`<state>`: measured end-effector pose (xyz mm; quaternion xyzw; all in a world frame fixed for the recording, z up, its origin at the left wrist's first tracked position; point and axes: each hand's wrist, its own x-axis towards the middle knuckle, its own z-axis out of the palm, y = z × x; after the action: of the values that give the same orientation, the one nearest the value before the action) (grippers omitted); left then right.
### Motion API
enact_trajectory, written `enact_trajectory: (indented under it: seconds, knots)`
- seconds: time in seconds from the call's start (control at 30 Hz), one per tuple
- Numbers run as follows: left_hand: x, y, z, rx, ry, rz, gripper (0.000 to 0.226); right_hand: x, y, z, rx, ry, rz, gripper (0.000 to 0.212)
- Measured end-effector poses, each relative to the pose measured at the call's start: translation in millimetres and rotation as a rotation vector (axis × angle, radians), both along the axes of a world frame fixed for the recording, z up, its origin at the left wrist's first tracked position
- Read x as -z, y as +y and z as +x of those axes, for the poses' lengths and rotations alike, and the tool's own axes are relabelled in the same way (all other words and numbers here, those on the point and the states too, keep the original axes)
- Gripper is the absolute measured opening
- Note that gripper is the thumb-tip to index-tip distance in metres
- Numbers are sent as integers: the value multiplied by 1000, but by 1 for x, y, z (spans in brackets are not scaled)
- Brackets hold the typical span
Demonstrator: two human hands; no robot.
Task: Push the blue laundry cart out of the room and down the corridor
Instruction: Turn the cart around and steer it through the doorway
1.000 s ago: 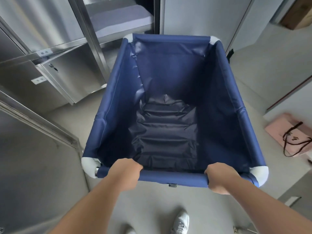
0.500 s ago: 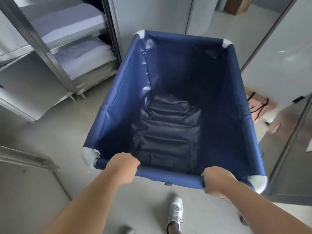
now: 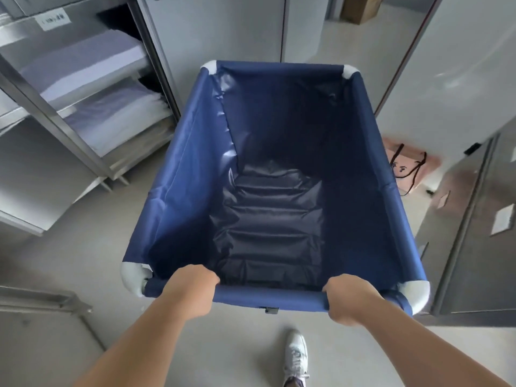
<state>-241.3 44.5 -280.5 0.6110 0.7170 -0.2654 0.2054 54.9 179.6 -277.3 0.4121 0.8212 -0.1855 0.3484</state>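
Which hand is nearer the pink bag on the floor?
Right. The right hand grips the cart's near rail toward its right corner, the side where the pink bag lies beside the cart. The left hand grips the same rail near the left corner, farther away.

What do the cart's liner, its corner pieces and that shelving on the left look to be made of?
Cart liner: blue woven synthetic, probably coated nylon; it creases and shines. Corner pieces: matte white, likely plastic. Shelving: brushed metal, probably stainless steel, with dull grey reflections.

text: none legible | shelf label (image 3: 53, 21): print blurred | cabinet door tags (image 3: 504, 219): print unreadable
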Motion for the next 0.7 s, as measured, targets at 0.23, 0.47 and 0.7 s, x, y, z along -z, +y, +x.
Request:
enact_trajectory:
  seconds: [0.23,0.47,0.7]
  knots:
    - [0,-6,4,-36,-67,22,26,-1,16,-5,-61,-20,74,19]
    - [0,8,-4,-32,-83,41,26,2,27,-10,-19,-26,101,21]
    - [2,38,-24,-35,-112,73,30,5,45,-24,6,-10,97,29]
